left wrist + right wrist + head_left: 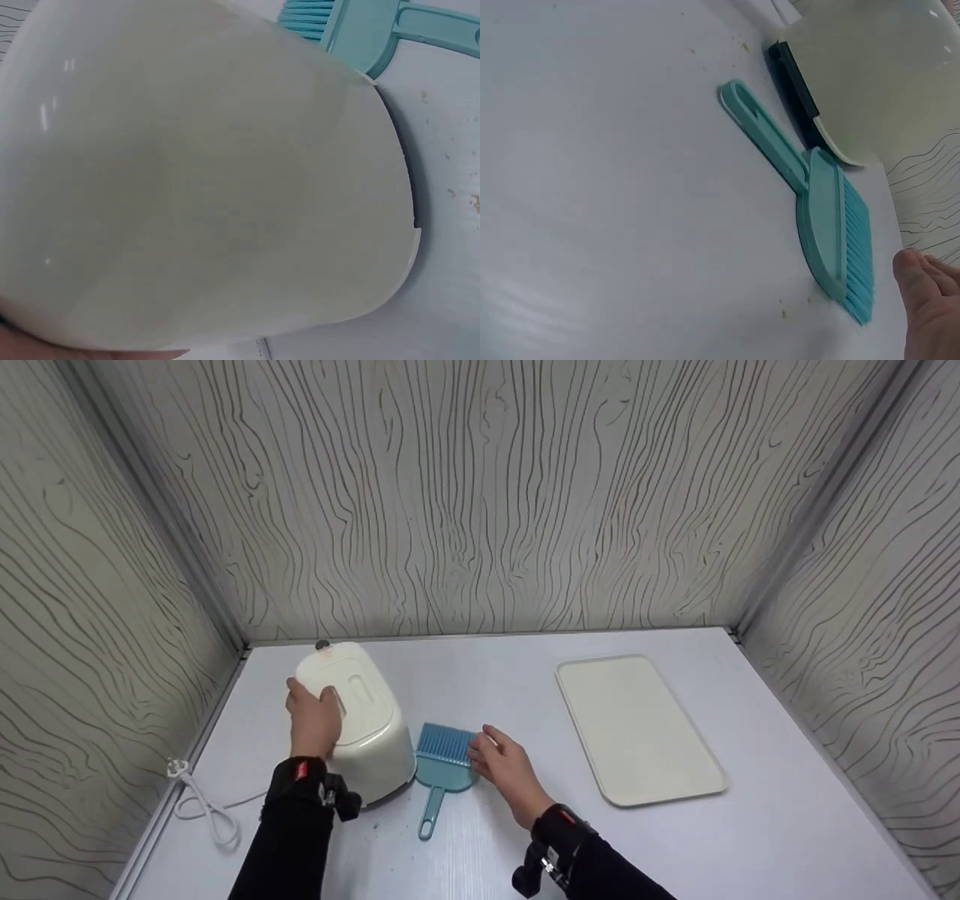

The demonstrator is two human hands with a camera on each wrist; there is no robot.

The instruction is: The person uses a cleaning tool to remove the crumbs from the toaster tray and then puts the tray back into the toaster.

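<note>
A cream toaster (375, 757) with slots in its top stands at the left of the white table. My left hand (313, 721) grips its left upper side, the thumb lying on the top near a slot. In the left wrist view the toaster's smooth wall fills most of the picture, with part of the hand (67, 352) at the lower corner. Close to the toaster's right lies a teal hand brush (444, 771), bristles pointing away and handle towards me. My right hand (510, 769) is at the bristles' right edge, fingers loosely bent, holding nothing.
A shallow cream tray (641, 727) lies at the right. The toaster's white cord and plug (202, 802) trail at the left edge. Crumbs (742, 46) dot the table near the toaster and brush. Patterned panels (480, 495) enclose the table at the back and sides.
</note>
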